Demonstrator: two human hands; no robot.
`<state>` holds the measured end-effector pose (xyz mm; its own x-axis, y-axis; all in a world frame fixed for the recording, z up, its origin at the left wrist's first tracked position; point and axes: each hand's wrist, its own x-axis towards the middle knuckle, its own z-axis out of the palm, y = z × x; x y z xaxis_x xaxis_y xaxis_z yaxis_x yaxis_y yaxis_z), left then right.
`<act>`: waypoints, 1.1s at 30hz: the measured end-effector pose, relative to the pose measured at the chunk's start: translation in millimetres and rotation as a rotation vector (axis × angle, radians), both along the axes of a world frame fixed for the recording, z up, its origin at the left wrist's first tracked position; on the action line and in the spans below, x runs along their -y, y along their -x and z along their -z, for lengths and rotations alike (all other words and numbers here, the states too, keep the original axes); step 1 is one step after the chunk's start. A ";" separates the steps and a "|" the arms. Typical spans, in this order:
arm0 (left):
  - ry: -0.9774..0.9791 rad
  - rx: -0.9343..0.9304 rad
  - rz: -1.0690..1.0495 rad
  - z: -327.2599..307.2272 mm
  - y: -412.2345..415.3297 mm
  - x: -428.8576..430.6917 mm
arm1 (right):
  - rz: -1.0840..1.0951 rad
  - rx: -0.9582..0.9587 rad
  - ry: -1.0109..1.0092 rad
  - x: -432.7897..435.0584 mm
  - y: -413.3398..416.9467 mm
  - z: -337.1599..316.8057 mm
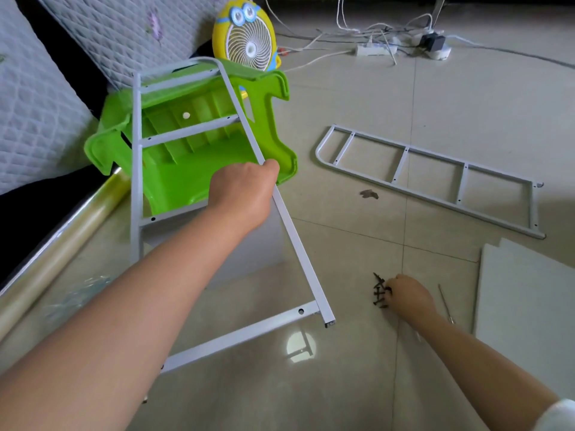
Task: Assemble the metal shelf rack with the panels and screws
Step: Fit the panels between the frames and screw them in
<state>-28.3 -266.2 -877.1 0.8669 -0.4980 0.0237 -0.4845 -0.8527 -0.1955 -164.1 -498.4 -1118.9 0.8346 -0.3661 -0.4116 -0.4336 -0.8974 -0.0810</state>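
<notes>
Left grip (245, 188) round frame (297, 244), arm outstretched

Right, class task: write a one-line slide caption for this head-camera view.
Left hand grips a white side frame while right hand reaches into dark screws on the tiled floor.

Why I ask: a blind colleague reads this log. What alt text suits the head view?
A person's left hand grips one rail of a white ladder-like metal frame in front of a green plastic stool, while the right hand touches a small pile of dark screws on the tiled floor. A second frame and white panels lie nearby.
</notes>
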 end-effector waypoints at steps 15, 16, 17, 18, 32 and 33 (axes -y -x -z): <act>0.112 -0.276 0.015 -10.9 -25.2 -108.8 | -0.242 0.893 -0.313 -130.0 -120.0 -243.6; 0.089 -0.270 -0.034 -11.8 -24.3 -120.2 | -0.307 0.925 -0.329 -144.5 -122.0 -251.0; 0.100 -0.269 -0.087 -12.4 -22.5 -130.2 | -0.352 0.948 -0.350 -157.6 -123.5 -255.7; 0.148 -0.274 -0.151 -12.9 -18.9 -138.1 | -0.380 0.957 -0.380 -169.4 -124.8 -257.4; 0.368 -0.238 -0.335 6.1 -15.6 -144.0 | -0.299 0.712 -0.679 -225.1 -144.4 -235.4; 0.372 -0.224 -0.327 7.8 -14.6 -144.7 | -0.311 0.709 -0.690 -226.9 -145.1 -234.2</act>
<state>-13.7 -121.6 -884.9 0.9792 -0.1949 -0.0564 -0.1777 -0.9579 0.2257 -18.9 -271.5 -884.7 0.9843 0.0360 0.1726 0.1571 -0.6229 -0.7664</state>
